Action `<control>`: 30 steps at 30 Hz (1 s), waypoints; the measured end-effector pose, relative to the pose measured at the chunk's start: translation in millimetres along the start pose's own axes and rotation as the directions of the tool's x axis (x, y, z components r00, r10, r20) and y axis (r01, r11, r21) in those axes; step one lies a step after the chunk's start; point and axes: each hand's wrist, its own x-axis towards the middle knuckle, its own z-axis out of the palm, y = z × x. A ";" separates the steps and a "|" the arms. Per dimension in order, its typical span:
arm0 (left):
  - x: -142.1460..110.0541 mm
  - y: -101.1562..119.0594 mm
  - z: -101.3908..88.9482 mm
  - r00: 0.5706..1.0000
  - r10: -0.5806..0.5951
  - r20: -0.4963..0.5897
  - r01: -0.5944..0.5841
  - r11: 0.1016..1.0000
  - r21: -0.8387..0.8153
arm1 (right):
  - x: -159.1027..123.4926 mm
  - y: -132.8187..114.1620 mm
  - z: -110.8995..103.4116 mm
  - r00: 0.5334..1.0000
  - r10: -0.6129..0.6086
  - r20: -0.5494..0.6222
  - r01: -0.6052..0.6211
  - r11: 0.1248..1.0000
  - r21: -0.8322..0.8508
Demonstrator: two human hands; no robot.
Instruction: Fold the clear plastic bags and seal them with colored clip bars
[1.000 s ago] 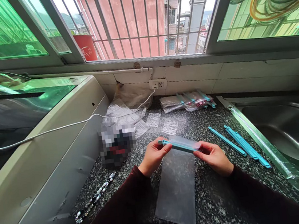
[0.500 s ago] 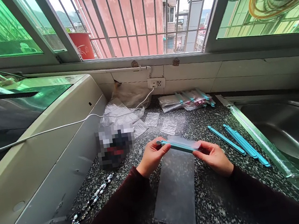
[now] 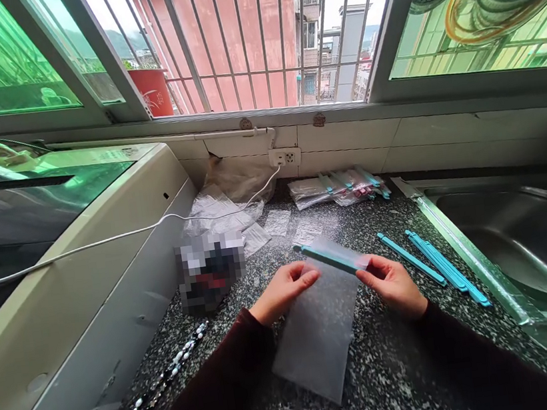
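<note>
A turquoise bag-sealing clip (image 3: 331, 260) runs across the top of a clear plastic bag (image 3: 319, 340), which hangs over the counter with a strip of film above the clip. My right hand (image 3: 392, 283) pinches the clip's right end together with the film. Just under the clip's left end, my left hand (image 3: 285, 291) has thumb and fingers closed at the bag's left edge; the clip's left tip sticks out free of it. To the right of my right hand lie a single turquoise clip (image 3: 412, 259) and a bunch of several more clips (image 3: 446, 269).
Bags with turquoise clips (image 3: 339, 186) lie against the back wall. Small clear film pieces (image 3: 276, 223) and a beaded string (image 3: 178, 362) rest on the speckled counter. A steel sink (image 3: 503, 262) is at right, a white appliance (image 3: 123, 252) at left, with a white cable (image 3: 107, 240) across it.
My left hand has come off the clip's left end and slid down to the bag's edge. The clip tilts more, left end higher, and the bag's bottom has swung left.
</note>
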 end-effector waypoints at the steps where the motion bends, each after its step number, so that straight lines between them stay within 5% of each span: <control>1: 0.1 -0.7 -0.9 0.995 -0.054 0.088 0.048 0.997 0.064 | 1.8 0.6 -3.6 0.999 -0.006 -0.041 0.006 1.000 -0.005; 5: -0.5 -1.4 -2.8 0.937 -0.155 0.314 0.087 0.972 0.219 | 8.7 1.6 -17.6 0.984 -0.009 -0.178 0.001 0.999 -0.044; 10: -2.6 -1.5 -3.4 0.923 -0.145 0.358 0.059 0.969 0.240 | 8.8 -4.1 -19.2 0.980 -0.015 -0.200 0.006 0.999 -0.043; 15: -3.4 -2.3 -2.8 0.910 -0.102 0.401 0.046 0.988 0.147 | 2.4 -8.9 -9.4 0.996 -0.010 -0.093 0.008 1.000 -0.018; 22: 1.4 -5.5 2.5 0.998 -0.019 0.065 0.022 0.999 -0.043 | -7.0 -3.7 11.2 0.997 0.070 0.041 -0.072 0.997 0.029; 30: 2.7 -3.9 3.1 0.975 0.064 -0.214 -0.118 0.961 -0.250 | -17.6 -8.2 26.5 0.964 0.171 0.204 -0.156 0.984 -0.087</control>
